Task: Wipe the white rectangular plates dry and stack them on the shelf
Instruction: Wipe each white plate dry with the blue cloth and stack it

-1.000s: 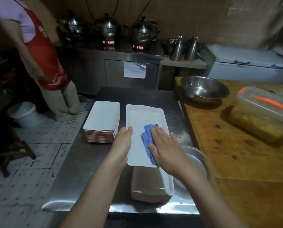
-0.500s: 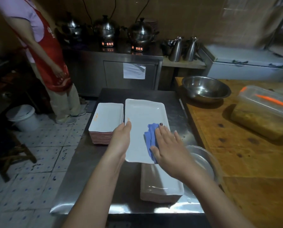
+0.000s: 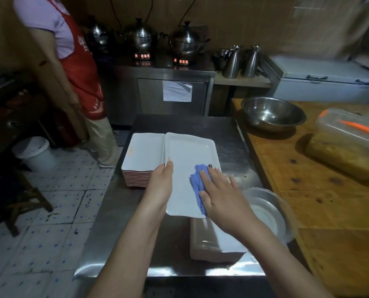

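Fingers of the right hand [image 3: 224, 196] lay straight and spread, pressing a crumpled blue cloth [image 3: 197, 186] onto a white rectangular plate [image 3: 185, 160] over the steel table [image 3: 119, 211]. The left hand [image 3: 161, 186] gripped the plate's left rim, thumb on top, its other fingers hidden underneath. The plate's edge covered part of a tall stack of white plates [image 3: 143, 153]; a second blurred stack [image 3: 213, 244] lay half hidden beneath the right forearm.
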{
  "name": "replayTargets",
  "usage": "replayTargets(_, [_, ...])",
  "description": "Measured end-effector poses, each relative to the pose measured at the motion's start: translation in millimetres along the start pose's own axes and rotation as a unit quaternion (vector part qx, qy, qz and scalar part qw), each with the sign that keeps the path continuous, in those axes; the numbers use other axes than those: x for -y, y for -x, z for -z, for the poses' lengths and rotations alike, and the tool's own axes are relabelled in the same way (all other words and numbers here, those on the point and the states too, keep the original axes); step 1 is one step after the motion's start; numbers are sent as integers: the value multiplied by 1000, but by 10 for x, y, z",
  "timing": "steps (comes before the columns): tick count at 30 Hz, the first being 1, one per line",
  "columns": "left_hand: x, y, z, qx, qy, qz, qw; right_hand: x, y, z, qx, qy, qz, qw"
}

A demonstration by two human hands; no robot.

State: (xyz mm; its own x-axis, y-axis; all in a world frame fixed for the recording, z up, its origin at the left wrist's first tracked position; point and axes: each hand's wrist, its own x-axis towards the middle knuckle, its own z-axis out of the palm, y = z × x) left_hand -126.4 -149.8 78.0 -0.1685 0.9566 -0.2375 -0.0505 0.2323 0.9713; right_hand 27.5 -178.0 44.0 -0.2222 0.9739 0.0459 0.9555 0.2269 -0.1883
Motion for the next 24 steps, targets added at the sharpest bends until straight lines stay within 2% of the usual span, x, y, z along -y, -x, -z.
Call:
replayTargets(4, [6,10,-79,1,0,-10,1000,-30,-290,54,-43,62,-83,994])
replayTargets(6, [25,37,-133,17,9,-9,1000,-38,-464,109,-66,58,-122,989])
replayTargets(9, [68,81,-211,34,21,8,999,-3,-662,186,-58,26,-170,983])
replayTargets(11, [76,90,-258,30,25,12,999,99,-761,212,-58,7,-150,987])
replayTargets(15, [74,65,-289,21,27,-2,999,290,-886,289,-62,1,-18,998])
replayTargets(17, [70,38,-241,27,21,7,999,247,-897,311,-43,31,19,998])
replayTargets(20, [27,31,-169,25,7,25,999,102,-864,292,-38,100,3,994])
replayTargets(24, [-8,21,-66,19,27,37,999,-95,-757,269,-49,133,-86,986])
